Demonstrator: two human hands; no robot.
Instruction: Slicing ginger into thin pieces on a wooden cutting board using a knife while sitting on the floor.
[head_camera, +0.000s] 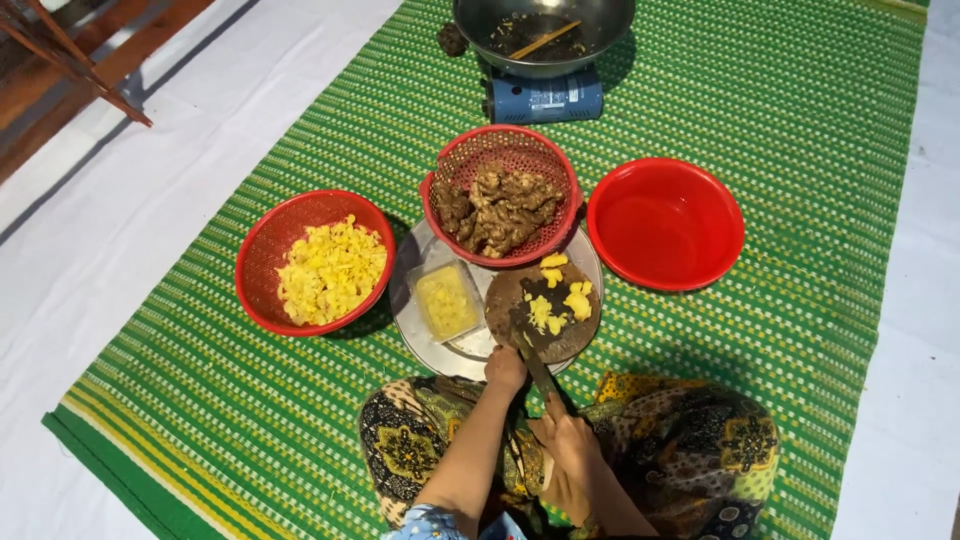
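A: Two hands at one round cutting board (560, 335). Yellow ginger pieces (560, 298) lie scattered on it, and the board sits on a metal tray (420, 330) just in front of the person's knees.

B: What are the hands doing?

A: The right hand (570, 440) is closed round the handle of a knife (535, 365), blade pointing onto the board. The left hand (505, 368) rests curled at the board's near edge; I cannot tell whether it grips anything.

B: So which step is this?

A: Chopping, I'd judge, with pieces already cut. The next move calls for steadying a piece under the blade, fingers kept clear.

B: And around it?

A: A small clear box (447, 300) of yellow bits lies beside the board on the tray. A red basket (505, 195) of unpeeled ginger roots overlaps the tray's far edge. To the left a red bowl (262, 262) holds cut yellow slices; to the right is another red bowl (665, 222) with nothing in it. Farther off, a pan (545, 30) sits on a blue stove (545, 98). All rests on a green striped mat (780, 120).
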